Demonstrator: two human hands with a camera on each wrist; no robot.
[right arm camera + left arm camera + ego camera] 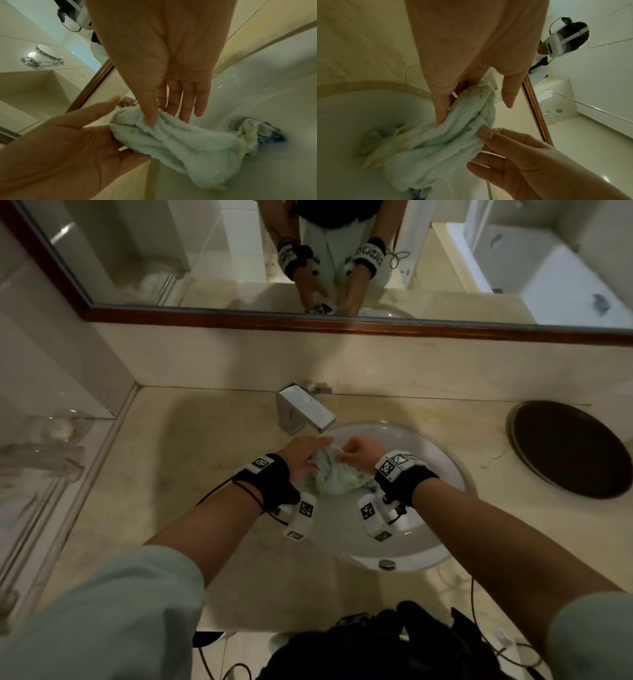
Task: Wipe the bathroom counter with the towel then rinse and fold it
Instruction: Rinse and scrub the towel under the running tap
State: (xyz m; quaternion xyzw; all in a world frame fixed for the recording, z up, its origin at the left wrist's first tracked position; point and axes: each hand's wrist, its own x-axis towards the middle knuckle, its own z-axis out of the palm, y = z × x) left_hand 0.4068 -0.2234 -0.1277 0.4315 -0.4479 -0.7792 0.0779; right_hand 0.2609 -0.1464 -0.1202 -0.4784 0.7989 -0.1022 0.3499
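A pale green towel point(332, 477) hangs bunched over the white sink point(428, 467), just in front of the chrome faucet point(305, 412). My left hand point(318, 445) pinches its upper end with the thumb; in the left wrist view the thumb digs into the towel point(440, 148) while the index finger sticks out straight. My right hand point(346, 451) pinches the same end from the other side, thumb pressed on the towel point(188, 146) against straight fingers. The towel's lower end, with a blue patch point(271, 136), trails onto the drain point(236, 121). Whether water is running is unclear.
The beige stone counter point(205, 440) surrounds the basin. A dark round tray point(568, 450) lies at the right. A wood-framed mirror point(308, 251) runs along the back wall. A glass shelf with a soap dish point(58, 429) stands at the left wall.
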